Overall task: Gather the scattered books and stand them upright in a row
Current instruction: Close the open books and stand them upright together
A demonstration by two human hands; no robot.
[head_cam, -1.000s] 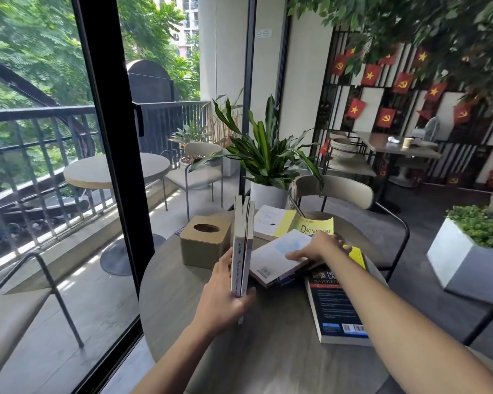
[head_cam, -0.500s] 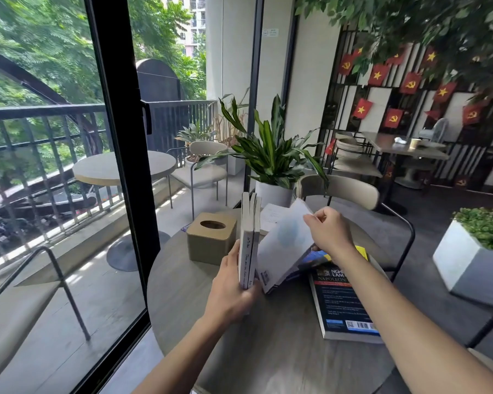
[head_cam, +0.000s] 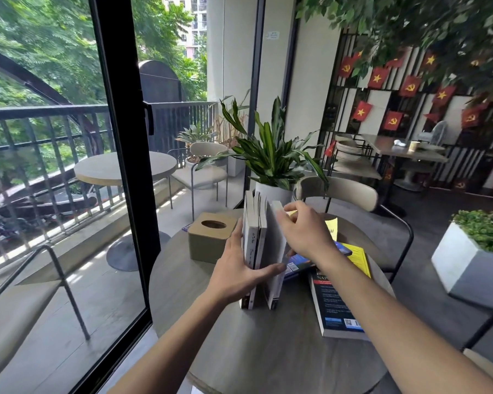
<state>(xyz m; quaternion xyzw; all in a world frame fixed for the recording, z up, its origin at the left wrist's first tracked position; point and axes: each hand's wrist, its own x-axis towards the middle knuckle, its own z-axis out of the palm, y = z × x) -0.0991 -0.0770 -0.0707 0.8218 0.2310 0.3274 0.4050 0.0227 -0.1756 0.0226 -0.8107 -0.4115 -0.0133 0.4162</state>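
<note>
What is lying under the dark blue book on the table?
The dark blue book rests partly on a black book and a yellow book. The right hand and forearm cover the rest, so anything else beneath is hidden.

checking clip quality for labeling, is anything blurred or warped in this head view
Head view: right hand motion-blurred at its fingertips; left hand and upright books sharp; window frame bows from wide-angle distortion; daylight outside bright, not blown out.
</note>
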